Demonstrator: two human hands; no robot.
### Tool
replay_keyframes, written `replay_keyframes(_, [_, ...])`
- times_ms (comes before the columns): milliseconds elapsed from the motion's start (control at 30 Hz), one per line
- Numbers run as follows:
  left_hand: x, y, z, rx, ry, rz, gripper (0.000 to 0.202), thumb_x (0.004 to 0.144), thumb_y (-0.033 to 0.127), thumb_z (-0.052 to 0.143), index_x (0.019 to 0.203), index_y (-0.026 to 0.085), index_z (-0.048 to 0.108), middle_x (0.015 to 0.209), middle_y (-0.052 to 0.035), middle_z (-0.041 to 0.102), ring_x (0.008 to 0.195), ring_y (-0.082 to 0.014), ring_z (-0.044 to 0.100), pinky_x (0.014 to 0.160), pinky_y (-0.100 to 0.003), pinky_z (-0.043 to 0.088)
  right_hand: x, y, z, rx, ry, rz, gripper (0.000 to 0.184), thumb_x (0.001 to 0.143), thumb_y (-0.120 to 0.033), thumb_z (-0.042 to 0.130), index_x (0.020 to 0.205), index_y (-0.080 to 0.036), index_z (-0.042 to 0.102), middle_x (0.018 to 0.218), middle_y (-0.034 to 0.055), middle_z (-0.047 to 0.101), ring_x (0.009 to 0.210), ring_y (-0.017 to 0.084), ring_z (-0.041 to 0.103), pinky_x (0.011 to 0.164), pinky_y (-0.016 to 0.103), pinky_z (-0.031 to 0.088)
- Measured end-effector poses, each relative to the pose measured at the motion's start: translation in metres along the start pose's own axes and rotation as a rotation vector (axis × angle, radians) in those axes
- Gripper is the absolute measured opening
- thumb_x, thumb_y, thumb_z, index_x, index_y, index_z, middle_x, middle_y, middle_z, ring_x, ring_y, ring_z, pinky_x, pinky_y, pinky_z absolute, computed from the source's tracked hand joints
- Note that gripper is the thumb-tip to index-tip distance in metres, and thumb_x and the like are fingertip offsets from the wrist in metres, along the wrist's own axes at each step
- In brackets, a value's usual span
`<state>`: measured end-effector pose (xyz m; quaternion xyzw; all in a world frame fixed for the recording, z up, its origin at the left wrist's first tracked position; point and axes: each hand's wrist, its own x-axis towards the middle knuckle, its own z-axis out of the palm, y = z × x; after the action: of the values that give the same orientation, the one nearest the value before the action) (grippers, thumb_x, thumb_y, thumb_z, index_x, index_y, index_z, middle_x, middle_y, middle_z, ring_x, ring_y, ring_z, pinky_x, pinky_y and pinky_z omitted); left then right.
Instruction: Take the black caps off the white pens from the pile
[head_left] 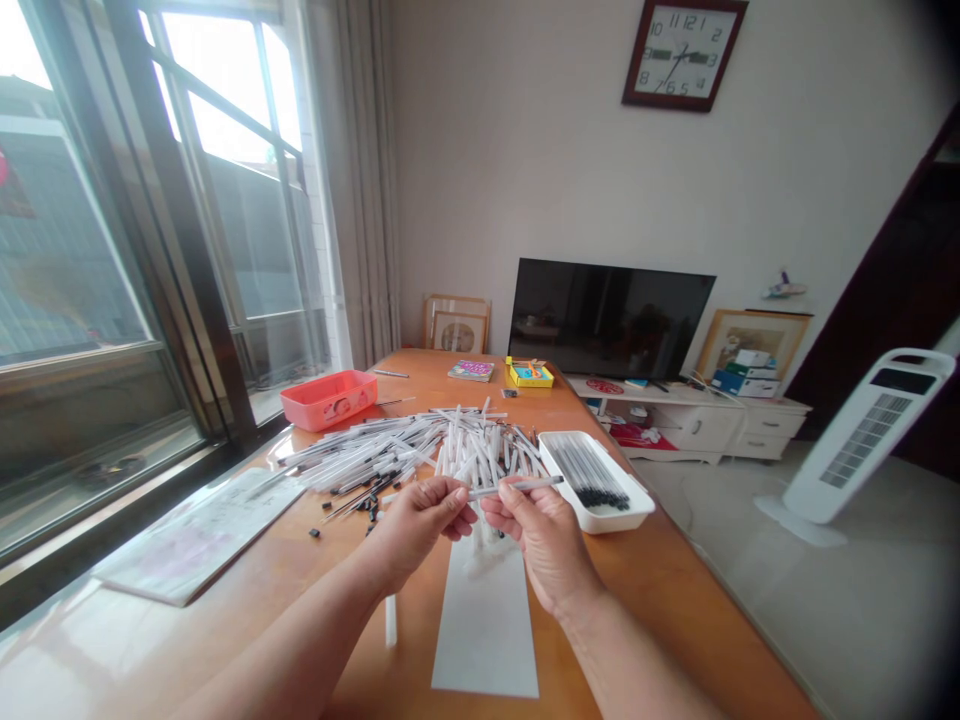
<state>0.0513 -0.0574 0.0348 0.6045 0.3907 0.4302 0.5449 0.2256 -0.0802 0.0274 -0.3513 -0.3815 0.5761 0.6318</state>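
While left fingers (452, 500) and right fingers (516, 495) pinch a pen (544, 484), white tray (621, 522), black-ended pens (586, 470) inside

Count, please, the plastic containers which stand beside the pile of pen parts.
2. The coral container stands behind the left side of the pile; the white container stands at the pile's right, near the right hand.

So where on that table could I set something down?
Bare table shows between the right forearm and the right edge, nearer than the white tray, and between the booklet and the left forearm. It's crowded from the red box across the loose pen parts to the tray.
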Motion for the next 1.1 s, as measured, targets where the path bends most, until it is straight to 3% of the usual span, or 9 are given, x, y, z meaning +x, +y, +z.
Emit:
replay_keyframes(300, [0.006,-0.005,-0.014,-0.059,0.000,-0.058,0.033,0.086,0.047,0.063,0.086,0.014,0.066,0.079,-0.0073,0.069,0.066,-0.0131,0.058,0.064,-0.026,0.043,0.005,0.009,-0.004,-0.059,-0.049,0.025,0.037,0.079,-0.045,0.075,0.099,-0.015,0.065,0.089,0.0082,0.071,0.083,0.020,0.068,0.080,0.035,0.054])
replay_keyframes(567, [0.005,0.001,-0.026,-0.077,0.026,-0.082,0.032,0.085,0.046,0.065,0.079,0.015,0.066,0.075,-0.0050,0.067,0.063,-0.0115,0.054,0.063,-0.025,0.042,0.012,-0.004,-0.014,-0.047,0.146,-0.114,0.031,0.082,-0.047,0.070,0.093,-0.018,0.066,0.074,0.0010,0.066,0.061,0.010,0.056,0.057,0.022,0.045])
replay_keyframes(733, [0.007,-0.002,-0.029,-0.105,0.087,-0.080,0.043,0.082,0.049,0.067,0.111,0.017,0.068,0.096,-0.0099,0.072,0.084,-0.0187,0.064,0.080,-0.032,0.048,0.020,-0.018,-0.026,-0.035,0.156,-0.128,0.027,0.078,-0.040,0.074,0.089,-0.016,0.067,0.071,0.0011,0.066,0.060,0.010,0.055,0.056,0.020,0.044])
replay_keyframes(833, [0.010,-0.004,-0.035,-0.057,0.184,-0.034,0.052,0.079,0.052,0.069,0.117,0.018,0.066,0.105,-0.0118,0.071,0.091,-0.0221,0.066,0.084,-0.035,0.049,0.033,-0.031,-0.047,-0.066,0.293,-0.256,0.026,0.075,-0.036,0.075,0.090,-0.018,0.064,0.073,0.0007,0.067,0.061,0.011,0.058,0.059,0.022,0.046])
replay_keyframes(900, [0.012,-0.005,-0.042,-0.030,0.245,-0.018,0.054,0.076,0.054,0.071,0.116,0.017,0.066,0.105,-0.0120,0.071,0.091,-0.0224,0.066,0.082,-0.035,0.049,0.044,-0.040,-0.067,-0.168,0.456,-0.363,0.028,0.072,-0.036,0.074,0.091,-0.018,0.063,0.077,0.0017,0.069,0.066,0.014,0.062,0.061,0.024,0.047])
replay_keyframes(1000, [0.015,-0.007,-0.052,0.002,0.348,-0.013,0.057,0.072,0.058,0.074,0.111,0.018,0.066,0.102,-0.0109,0.072,0.089,-0.0221,0.067,0.079,-0.033,0.050,0.055,-0.052,-0.101,-0.458,0.675,-0.489,0.030,0.072,-0.038,0.069,0.093,-0.017,0.063,0.075,0.0026,0.069,0.068,0.018,0.063,0.063,0.027,0.047])
replay_keyframes(1100, [0.017,-0.008,-0.059,0.024,0.400,-0.008,0.056,0.069,0.060,0.074,0.106,0.018,0.068,0.096,-0.0093,0.073,0.087,-0.0218,0.067,0.077,-0.032,0.050,0.058,-0.060,-0.126,-0.826,0.842,-0.477,0.024,0.073,-0.037,0.064,0.089,-0.019,0.067,0.080,0.0053,0.071,0.073,0.022,0.064,0.066,0.030,0.045])
